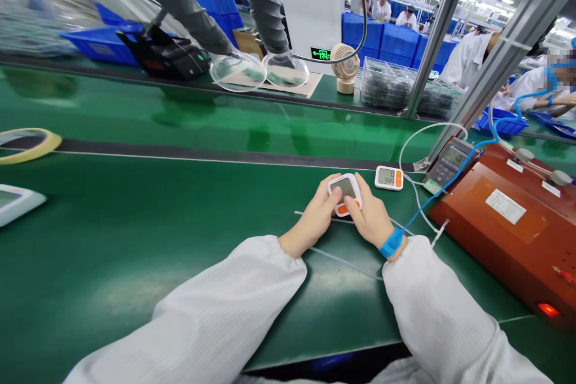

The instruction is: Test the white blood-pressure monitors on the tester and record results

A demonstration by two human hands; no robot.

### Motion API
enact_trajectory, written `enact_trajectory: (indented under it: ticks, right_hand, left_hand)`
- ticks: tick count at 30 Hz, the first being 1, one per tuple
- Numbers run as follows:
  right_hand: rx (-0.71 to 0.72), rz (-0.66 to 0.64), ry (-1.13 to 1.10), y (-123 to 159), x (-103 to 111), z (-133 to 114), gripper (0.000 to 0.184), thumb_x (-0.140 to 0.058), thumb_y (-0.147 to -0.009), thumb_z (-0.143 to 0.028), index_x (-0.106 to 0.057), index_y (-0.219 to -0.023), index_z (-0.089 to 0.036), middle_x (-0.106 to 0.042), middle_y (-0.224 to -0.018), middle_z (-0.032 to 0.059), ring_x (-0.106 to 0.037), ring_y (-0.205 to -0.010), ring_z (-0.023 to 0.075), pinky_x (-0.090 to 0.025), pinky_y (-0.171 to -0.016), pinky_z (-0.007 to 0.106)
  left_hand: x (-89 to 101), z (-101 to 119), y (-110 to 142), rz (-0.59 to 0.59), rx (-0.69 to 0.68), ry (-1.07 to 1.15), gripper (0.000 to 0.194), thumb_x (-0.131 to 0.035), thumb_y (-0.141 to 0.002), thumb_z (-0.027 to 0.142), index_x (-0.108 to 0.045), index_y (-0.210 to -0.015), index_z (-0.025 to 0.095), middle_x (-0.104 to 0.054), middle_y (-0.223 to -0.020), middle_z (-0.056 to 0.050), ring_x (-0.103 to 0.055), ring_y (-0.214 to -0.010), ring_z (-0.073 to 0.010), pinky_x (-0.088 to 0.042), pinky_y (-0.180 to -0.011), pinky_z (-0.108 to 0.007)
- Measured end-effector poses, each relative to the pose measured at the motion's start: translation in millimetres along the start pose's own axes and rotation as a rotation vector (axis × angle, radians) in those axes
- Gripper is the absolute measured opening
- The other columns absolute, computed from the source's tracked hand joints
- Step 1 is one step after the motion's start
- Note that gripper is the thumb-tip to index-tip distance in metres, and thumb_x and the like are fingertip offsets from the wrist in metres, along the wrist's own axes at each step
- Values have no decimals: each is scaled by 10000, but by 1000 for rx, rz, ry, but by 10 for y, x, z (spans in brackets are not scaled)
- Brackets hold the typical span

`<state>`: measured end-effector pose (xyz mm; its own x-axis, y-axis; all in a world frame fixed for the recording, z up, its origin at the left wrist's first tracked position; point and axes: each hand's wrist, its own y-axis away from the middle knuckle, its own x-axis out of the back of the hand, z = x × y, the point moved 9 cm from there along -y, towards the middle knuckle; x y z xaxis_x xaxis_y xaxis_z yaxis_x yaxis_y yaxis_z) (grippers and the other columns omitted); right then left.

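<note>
Both hands hold a small white handheld meter with a grey screen and orange buttons, a little above the green bench. My left hand grips its left side, the thumb on the screen's lower edge. From the right, my right hand wraps around it, with its thumb by the orange buttons. A blue wrist strap circles my right wrist. Just beyond that hand lies a similar white meter with digits on its screen. A thin clear tube runs across the bench under my hands.
At right stand a red-brown box with a lit red switch and a grey gauge, tubes and a blue cord around them. Yellow tape and a white device lie left. A fan and ducts stand behind; people work farther back.
</note>
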<state>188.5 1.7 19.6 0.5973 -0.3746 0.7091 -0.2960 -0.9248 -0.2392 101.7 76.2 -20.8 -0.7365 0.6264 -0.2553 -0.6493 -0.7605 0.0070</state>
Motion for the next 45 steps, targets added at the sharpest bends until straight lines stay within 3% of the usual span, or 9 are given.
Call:
enact_trajectory:
  ticks: [4, 7, 14, 20, 26, 37, 45]
  right_hand:
    - [-23, 86, -135, -11, 67, 121, 558, -330, -1020, -402, -321, -1506, -128, -691, -1138, 137, -703, -888, 262, -549, -806, 368]
    - [-5, 110, -184, -8, 67, 154, 537, -329, -1024, -408, -379, -1479, -127, -713, -1052, 121, -706, -850, 247, -559, -779, 347]
    - [41, 135, -175, -3, 95, 96, 513, -363, -1009, -387, -402, -1469, -164, -680, -1190, 108, -700, -947, 237, -558, -816, 325]
    - [6, 98, -81, -24, 70, 111, 529, -355, -1000, -377, -405, -1472, -143, -727, -1017, 101, -713, -787, 247, -561, -753, 334]
    - [4, 98, -73, -23, 73, 111, 532, -357, -994, -376, -414, -1464, -133, -712, -1092, 124, -716, -805, 256, -562, -743, 341]
    - [4, 105, -148, -3, 75, 132, 530, -350, -995, -390, -412, -1467, -156, -728, -905, 80, -697, -663, 224, -550, -629, 302]
    - [0, 97, -141, -6, 78, 136, 518, -355, -1000, -373, -407, -1466, -153, -726, -996, 103, -704, -685, 227, -555, -633, 304]
  left_hand:
    - [-128, -33, 33, -181, 72, -24, 917, -743, -764, 517, -220, -1473, 263, -609, -1071, -57, -597, -688, -149, -505, -623, -308]
    - [-179, -3, 45, -259, 70, -11, 950, -776, -757, 424, -172, -1475, 270, -617, -951, -21, -573, -604, -116, -480, -560, -265]
    - [-222, 56, 61, -292, 41, 11, 867, -742, -808, 370, -169, -1454, 290, -602, -992, -23, -604, -648, -118, -514, -614, -277]
    - [-204, 43, 32, -289, 23, -36, 814, -744, -794, 405, -227, -1403, 249, -575, -908, 4, -571, -595, -103, -495, -571, -264]
    - [-217, 65, 52, -290, 28, -46, 802, -744, -793, 412, -226, -1383, 245, -577, -914, 6, -575, -605, -97, -485, -574, -250]
    - [-212, 43, 57, -278, 32, -30, 786, -750, -793, 403, -261, -1395, 274, -574, -969, -1, -570, -612, -92, -481, -592, -270]
    - [-234, 38, 52, -293, 20, -16, 790, -758, -779, 418, -268, -1383, 279, -574, -973, -1, -569, -594, -82, -472, -558, -253]
